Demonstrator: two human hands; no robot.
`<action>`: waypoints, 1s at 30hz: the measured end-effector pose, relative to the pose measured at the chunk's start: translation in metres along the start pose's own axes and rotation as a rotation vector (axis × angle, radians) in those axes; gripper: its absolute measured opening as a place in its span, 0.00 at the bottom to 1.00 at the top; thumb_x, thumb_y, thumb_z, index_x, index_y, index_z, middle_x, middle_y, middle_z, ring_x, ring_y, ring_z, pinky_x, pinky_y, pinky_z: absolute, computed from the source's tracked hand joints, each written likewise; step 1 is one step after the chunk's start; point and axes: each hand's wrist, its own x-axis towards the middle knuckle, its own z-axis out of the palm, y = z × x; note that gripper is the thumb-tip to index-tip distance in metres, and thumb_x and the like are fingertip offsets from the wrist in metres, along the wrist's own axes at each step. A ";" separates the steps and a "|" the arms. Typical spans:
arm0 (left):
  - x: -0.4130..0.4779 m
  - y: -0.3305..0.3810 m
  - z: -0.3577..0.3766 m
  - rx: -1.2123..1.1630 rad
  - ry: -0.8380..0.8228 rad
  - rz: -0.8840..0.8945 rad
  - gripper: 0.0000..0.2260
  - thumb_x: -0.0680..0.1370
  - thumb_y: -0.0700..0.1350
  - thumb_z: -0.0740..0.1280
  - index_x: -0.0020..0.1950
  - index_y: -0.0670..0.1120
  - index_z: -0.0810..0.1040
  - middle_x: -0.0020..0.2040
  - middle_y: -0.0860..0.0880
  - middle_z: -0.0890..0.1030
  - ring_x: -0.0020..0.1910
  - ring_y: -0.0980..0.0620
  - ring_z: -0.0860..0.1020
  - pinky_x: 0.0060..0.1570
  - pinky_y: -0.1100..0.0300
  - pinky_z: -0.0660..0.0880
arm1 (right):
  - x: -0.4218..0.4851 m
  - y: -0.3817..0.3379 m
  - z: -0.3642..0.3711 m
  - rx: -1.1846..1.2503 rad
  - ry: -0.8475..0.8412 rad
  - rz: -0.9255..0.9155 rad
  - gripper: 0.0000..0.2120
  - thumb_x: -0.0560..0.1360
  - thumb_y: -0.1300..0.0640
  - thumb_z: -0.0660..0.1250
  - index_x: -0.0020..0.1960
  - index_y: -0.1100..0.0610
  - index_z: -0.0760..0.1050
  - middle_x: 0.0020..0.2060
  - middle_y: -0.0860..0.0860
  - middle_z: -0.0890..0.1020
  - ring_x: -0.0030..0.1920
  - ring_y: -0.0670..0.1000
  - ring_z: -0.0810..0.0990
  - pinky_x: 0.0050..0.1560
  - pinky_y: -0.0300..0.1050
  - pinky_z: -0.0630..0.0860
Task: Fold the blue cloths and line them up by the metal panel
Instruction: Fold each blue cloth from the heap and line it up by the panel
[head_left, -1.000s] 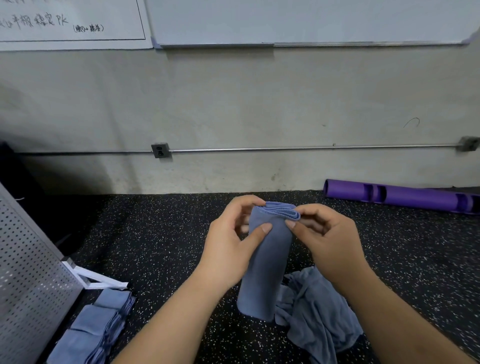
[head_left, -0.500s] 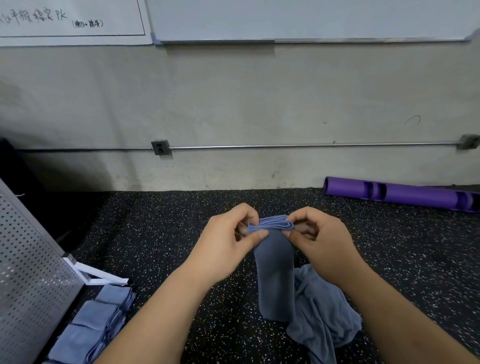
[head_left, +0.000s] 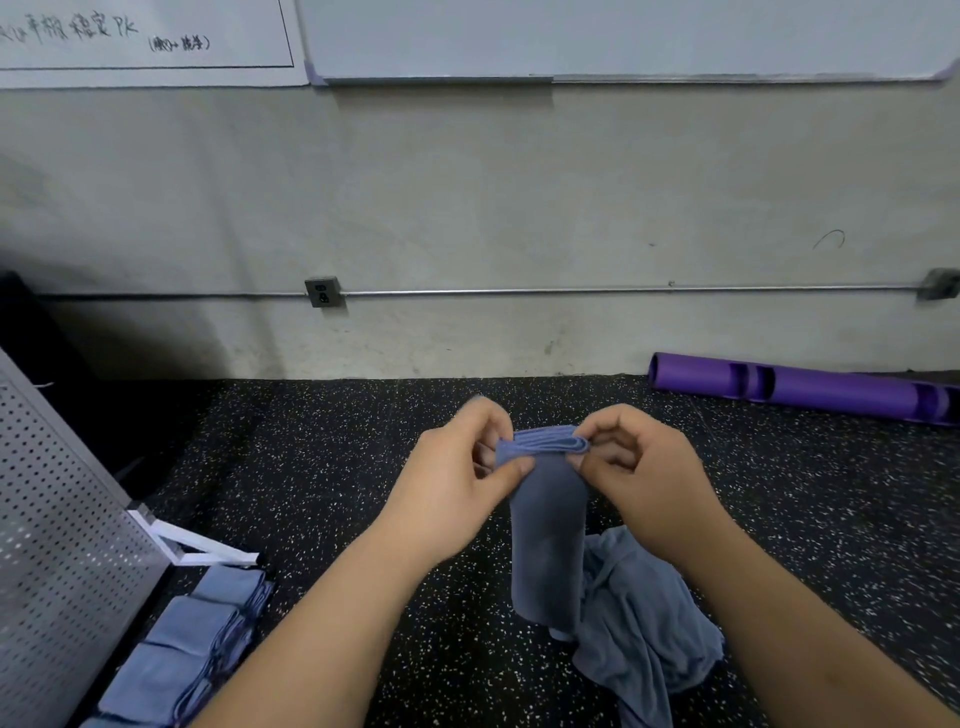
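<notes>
My left hand (head_left: 457, 483) and right hand (head_left: 639, 478) pinch the hanging cloth's (head_left: 545, 540) top corners, aligning edges, right of the metal panel (head_left: 62, 519).

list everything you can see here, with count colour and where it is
held cloth: 1, blue, hanging folded, centre
crumpled cloth: 1 heap, blue, on the floor right of the held cloth
metal panel: 1, grey, perforated, left edge
folded cloths: at least 3, blue, in a row by the metal panel
tube: 1, purple, floor by the wall, right
outlet: 1, grey, on the wall
left hand: pinches the held cloth's top edge
right hand: pinches the same edge
</notes>
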 end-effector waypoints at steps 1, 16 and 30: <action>0.001 0.001 0.004 -0.153 0.011 -0.061 0.15 0.78 0.44 0.78 0.57 0.56 0.75 0.44 0.52 0.83 0.42 0.51 0.83 0.47 0.55 0.82 | 0.001 0.000 0.000 0.069 0.026 0.006 0.09 0.77 0.68 0.75 0.52 0.57 0.81 0.46 0.53 0.88 0.46 0.52 0.88 0.48 0.42 0.83; -0.003 0.008 0.025 -0.643 -0.071 -0.292 0.10 0.82 0.38 0.73 0.61 0.39 0.78 0.54 0.40 0.88 0.52 0.45 0.87 0.53 0.51 0.84 | 0.000 -0.015 0.005 0.392 0.112 0.102 0.13 0.82 0.64 0.70 0.64 0.59 0.71 0.51 0.59 0.88 0.45 0.52 0.87 0.45 0.42 0.83; -0.006 0.011 0.028 -0.719 -0.132 -0.277 0.18 0.82 0.31 0.70 0.64 0.44 0.66 0.46 0.47 0.84 0.35 0.53 0.78 0.37 0.62 0.74 | 0.004 0.003 0.005 0.257 0.218 0.042 0.09 0.81 0.67 0.71 0.50 0.53 0.80 0.42 0.50 0.85 0.42 0.46 0.82 0.45 0.40 0.75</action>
